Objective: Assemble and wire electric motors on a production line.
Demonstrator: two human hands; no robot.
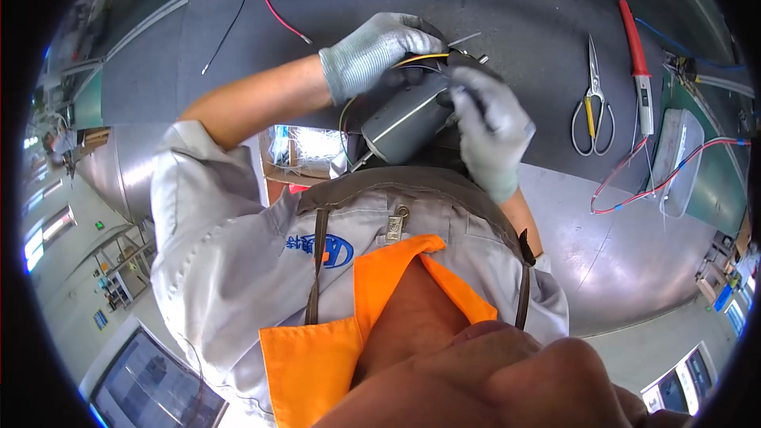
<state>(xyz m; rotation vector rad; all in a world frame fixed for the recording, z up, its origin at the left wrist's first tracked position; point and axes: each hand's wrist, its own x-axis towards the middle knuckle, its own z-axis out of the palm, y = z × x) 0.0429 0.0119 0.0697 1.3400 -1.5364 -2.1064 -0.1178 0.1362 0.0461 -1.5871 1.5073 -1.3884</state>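
A dark grey cylindrical motor [408, 123] lies tilted near the table's front edge, close against my apron. My left hand [372, 51], in a grey-white glove with dark fingertips, curls around wires at the motor's far end. A yellow wire [424, 58] bends out under those fingers. My right hand [493, 123], gloved alike and slightly smeared, has its fingers closed at the tip of a thin dark wire [432, 69], beside the motor's upper right side. A thin grey rod-like piece [465, 38] and a metal stub [483, 59] stick out beyond the fingers. The fingertips' exact contacts are partly hidden.
Right of my hands lie scissors [592, 103] and a red-handled tool with a grey body [639, 63], its red-blue cable [626, 202] looped near a clear plastic tray [678, 162]. Red [277, 12] and black [230, 28] leads lie at the far left. A box [305, 150] stands below the table edge.
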